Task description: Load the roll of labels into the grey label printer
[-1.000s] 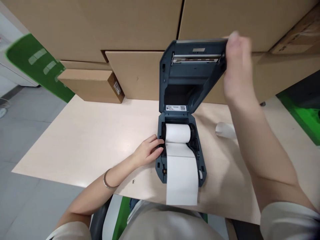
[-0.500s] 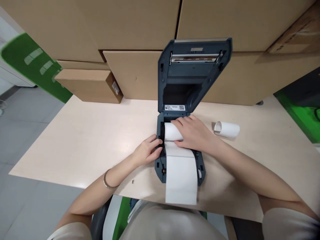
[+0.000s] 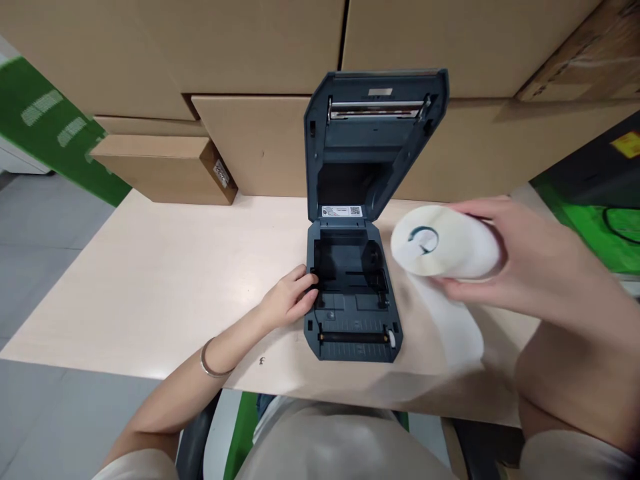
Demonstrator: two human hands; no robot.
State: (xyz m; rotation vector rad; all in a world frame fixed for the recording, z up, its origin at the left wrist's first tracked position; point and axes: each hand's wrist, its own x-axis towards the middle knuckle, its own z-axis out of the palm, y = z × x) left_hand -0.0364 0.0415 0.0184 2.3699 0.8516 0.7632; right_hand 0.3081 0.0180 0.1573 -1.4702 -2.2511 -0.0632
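A dark grey label printer [image 3: 350, 327] stands on the table with its lid [image 3: 370, 143] raised, and its inner bay holds no roll. My left hand [image 3: 290, 297] is at the printer's left edge, its fingertips hooked over the inside of the wall. To the right of the printer, my right hand [image 3: 520, 260] grips a white paper roll [image 3: 445, 243] above the table, its round end turned toward the printer. A loose strip of paper [image 3: 457, 327] hangs down from the roll. The fingers wrap around the roll's far end.
Large cardboard boxes [image 3: 260, 147] line the back of the table [image 3: 200, 267]. A flatter brown box [image 3: 165, 170] lies at the back left. A small dark mark [image 3: 262, 361] shows near the front edge. Green material and a black cable are at the far right.
My right hand has lifted the paper roll out of the printer and carried it right, its strip trailing. My left hand stays at the printer's left side. The small white tube is now hidden from view.
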